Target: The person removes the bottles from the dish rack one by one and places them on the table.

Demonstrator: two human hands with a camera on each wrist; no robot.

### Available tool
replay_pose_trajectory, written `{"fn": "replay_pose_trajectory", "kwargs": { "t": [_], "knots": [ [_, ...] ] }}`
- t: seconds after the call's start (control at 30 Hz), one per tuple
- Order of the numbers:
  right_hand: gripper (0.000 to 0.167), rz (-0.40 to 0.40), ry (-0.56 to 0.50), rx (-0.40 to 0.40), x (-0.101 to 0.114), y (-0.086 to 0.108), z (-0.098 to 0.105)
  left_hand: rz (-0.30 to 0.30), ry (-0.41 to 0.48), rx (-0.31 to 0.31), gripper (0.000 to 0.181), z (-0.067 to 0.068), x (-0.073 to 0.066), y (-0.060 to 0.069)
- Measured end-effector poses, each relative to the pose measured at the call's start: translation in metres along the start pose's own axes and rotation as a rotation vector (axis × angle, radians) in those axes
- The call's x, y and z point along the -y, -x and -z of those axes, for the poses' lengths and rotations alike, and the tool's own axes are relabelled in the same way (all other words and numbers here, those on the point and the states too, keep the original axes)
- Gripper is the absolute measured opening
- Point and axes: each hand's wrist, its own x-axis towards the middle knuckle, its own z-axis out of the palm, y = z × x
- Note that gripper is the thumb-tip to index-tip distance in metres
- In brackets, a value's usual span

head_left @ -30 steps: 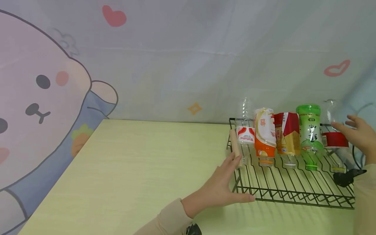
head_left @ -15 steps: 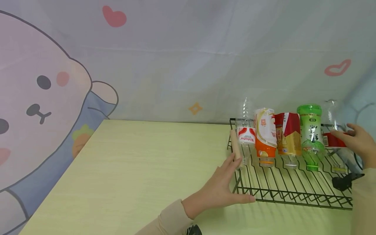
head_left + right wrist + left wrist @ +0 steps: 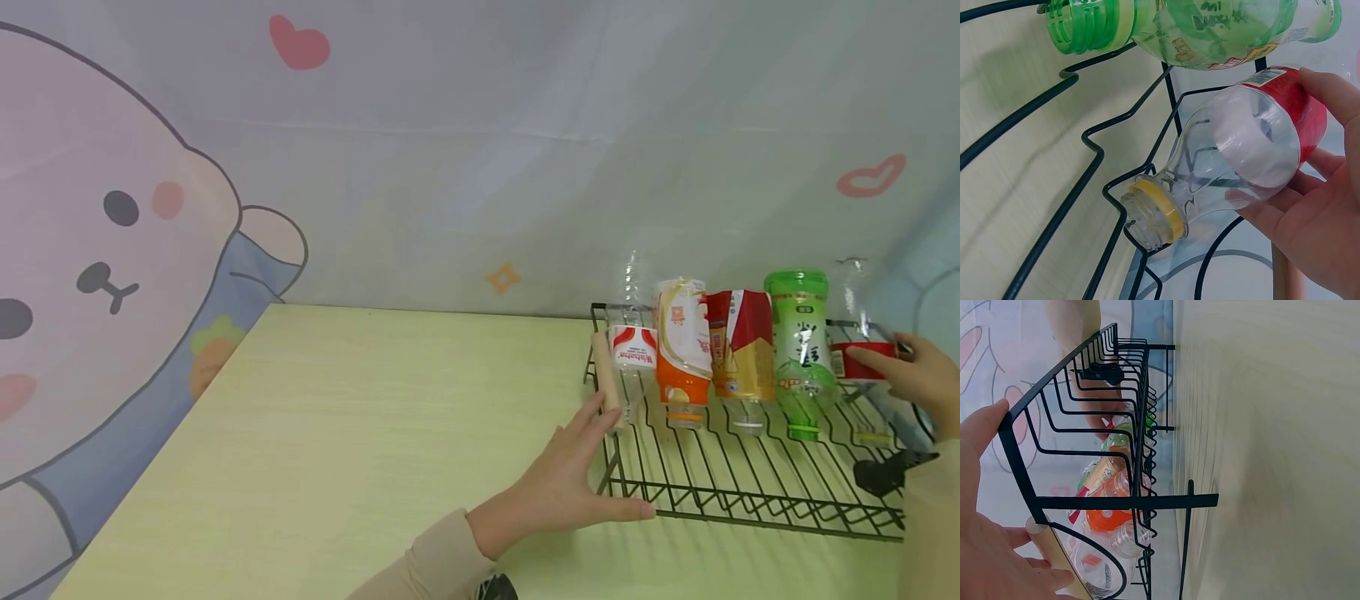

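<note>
My left hand [image 3: 558, 492] spans the left end of the black wire rack [image 3: 757, 521]; in the left wrist view its thumb lies on the rack's corner [image 3: 1005, 422] and its fingertips lie round the pale wooden handle [image 3: 1057, 553]. At the rack's right end, my right hand [image 3: 918, 375] holds a clear bottle [image 3: 862, 350] by its red label. The right wrist view shows the thumb on the label [image 3: 1294, 103], fingers behind and below, and the neck with its yellow ring [image 3: 1163, 206] pointing down at the wires.
Other bottles lean neck-down in a row: a clear one with a red-and-white label [image 3: 633, 346], an orange-and-white one [image 3: 684, 342], a red-and-gold one [image 3: 741, 346] and a green one [image 3: 801, 354]. Behind the pale table [image 3: 375, 417] hangs a printed cloth [image 3: 450, 167].
My right hand has come down and left onto the red-labelled bottle and taken hold of it. My left hand has stayed at the rack's end.
</note>
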Motion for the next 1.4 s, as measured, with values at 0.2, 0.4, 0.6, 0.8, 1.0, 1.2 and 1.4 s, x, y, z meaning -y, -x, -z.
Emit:
{"fn": "replay_pose_trajectory", "kwargs": {
  "t": [0.2,0.4,0.6,0.8,1.0,1.2,1.4],
  "knots": [
    [0.105,-0.001,-0.039,0.018,0.002,0.005,0.001,0.001,-0.003,0.005,0.096,0.000,-0.001,0.000],
    [0.102,-0.017,-0.062,-0.007,0.002,0.006,0.003,0.000,-0.008,0.006,0.096,0.001,-0.001,0.000],
    [0.098,-0.010,-0.101,-0.070,0.007,0.007,0.007,0.001,-0.005,0.002,0.096,0.001,-0.001,0.000],
    [0.094,-0.014,-0.143,-0.142,0.011,0.000,0.013,0.000,0.003,0.001,0.096,0.002,-0.002,0.000],
    [0.096,-0.020,-0.170,-0.176,0.006,-0.016,0.015,0.007,-0.001,0.001,0.096,0.002,-0.002,0.001],
    [0.092,-0.015,-0.220,-0.188,-0.001,-0.033,0.021,0.006,-0.015,-0.004,0.096,0.002,-0.002,0.000],
    [0.089,0.004,-0.233,-0.186,0.019,-0.030,0.029,-0.005,-0.066,0.001,0.097,0.004,-0.003,-0.001]
  ]
}}
